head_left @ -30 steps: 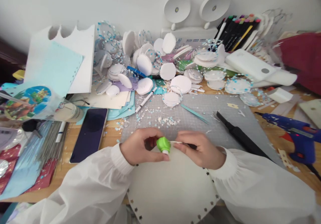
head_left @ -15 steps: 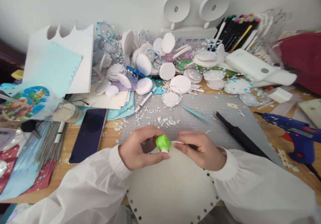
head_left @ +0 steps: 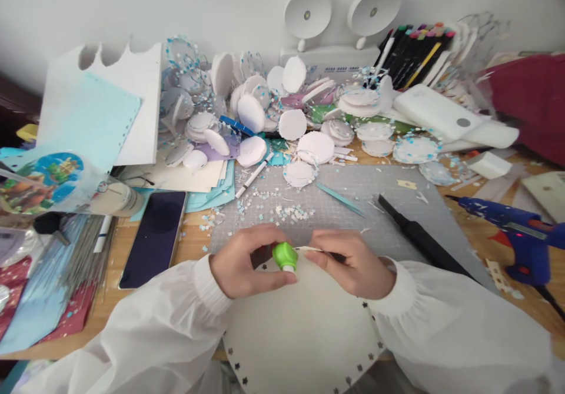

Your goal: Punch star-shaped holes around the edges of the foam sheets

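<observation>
My left hand (head_left: 249,263) is closed around a small bright green craft punch (head_left: 285,255), thumb under its white part and fingers over the top. The punch is at the far edge of a large white paper sheet (head_left: 300,329), which has small flower-shaped holes along its edges. Pinched between the thumb and fingers of my right hand (head_left: 353,261) is that same far edge, just right of the punch. Beyond both hands, tiny white and blue paper flowers (head_left: 293,212) lie scattered on the grey cutting mat (head_left: 375,179).
Teal tweezers (head_left: 339,199), a black pen-like tool (head_left: 419,238) and a blue glue gun (head_left: 521,229) lie ahead and to the right. A phone (head_left: 153,238) and thin wires (head_left: 86,259) are on the left. White discs (head_left: 251,113) pile up at the back.
The green punch has shifted slightly left and toward me along the paper's edge, and a punched hole shows beside it. My right hand keeps its pinch. The view has moved slightly.
</observation>
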### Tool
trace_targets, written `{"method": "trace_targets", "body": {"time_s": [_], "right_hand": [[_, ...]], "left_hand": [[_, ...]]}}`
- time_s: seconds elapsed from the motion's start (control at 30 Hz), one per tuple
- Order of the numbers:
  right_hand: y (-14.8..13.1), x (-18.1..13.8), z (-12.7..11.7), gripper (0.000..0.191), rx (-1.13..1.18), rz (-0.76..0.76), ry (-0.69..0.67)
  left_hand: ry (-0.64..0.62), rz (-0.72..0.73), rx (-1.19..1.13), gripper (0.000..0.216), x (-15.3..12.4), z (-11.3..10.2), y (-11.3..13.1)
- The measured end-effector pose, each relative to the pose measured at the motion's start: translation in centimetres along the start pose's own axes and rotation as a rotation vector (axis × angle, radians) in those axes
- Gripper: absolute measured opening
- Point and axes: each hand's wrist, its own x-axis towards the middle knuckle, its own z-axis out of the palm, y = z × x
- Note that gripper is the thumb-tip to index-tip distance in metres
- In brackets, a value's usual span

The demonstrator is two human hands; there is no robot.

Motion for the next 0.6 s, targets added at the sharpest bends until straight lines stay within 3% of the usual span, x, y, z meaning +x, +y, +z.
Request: {"method": "trace_targets", "body": {"time_s": [0.43, 0.6], "right_hand": [[0.22, -0.12, 0.07, 0.027, -0.027, -0.004, -0.02], [0.22, -0.12, 0.1, 0.028, -0.042, 0.0, -0.032]], "left_hand": [[0.006, -0.039, -0.049, 0.03, -0.02, 0.23, -0.14], [0.024, 0.023, 0.073, 0.028, -0.03, 0.26, -0.26]]}}
